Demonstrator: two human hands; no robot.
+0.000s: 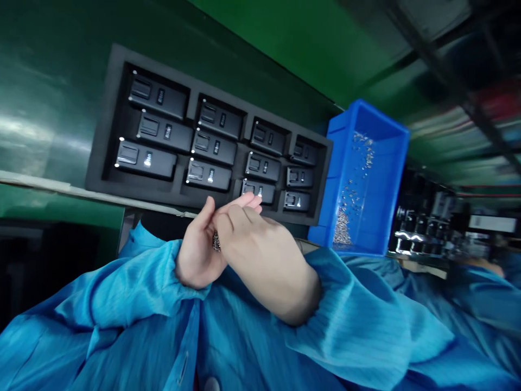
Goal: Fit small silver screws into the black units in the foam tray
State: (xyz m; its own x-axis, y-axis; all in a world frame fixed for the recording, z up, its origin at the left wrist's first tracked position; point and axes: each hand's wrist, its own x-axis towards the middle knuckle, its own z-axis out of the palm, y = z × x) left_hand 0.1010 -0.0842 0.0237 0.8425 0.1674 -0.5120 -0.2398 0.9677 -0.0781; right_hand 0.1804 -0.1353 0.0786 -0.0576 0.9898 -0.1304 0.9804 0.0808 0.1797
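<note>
— Blue jacket point(236, 347) nearest. And the hands?
— Left hand point(197, 252) cups small metal bits point(216, 241); right hand point(260, 252) lies over it, can't tell its grip. Best keep that palm hollow so none spill.
— Beyond?
— Black tray point(100, 146) of dark cases point(165, 138), then a blue bin point(394, 184) holding loose bits point(342, 229).

Mostly plastic and cloth, plus bright metal and a glossy green table point(44, 103).
Smooth, reflective sheen on the tabletop; pale, rough strip point(61, 187) along its edge, paper or wood, can't tell. Dull matt finish on the dark tray point(100, 136), foam-like. Smooth black plastic, low sheen, on the blocks point(216, 146), with tiny bright glints at corners. Smooth, slightly shiny plastic on the blue bin point(372, 209). Shiny metal for the loose bits point(342, 231) inside, likewise the cupped bits point(216, 242). Soft, creased cloth, faintly ribbed with light sheen, on the sleeves point(354, 315).
</note>
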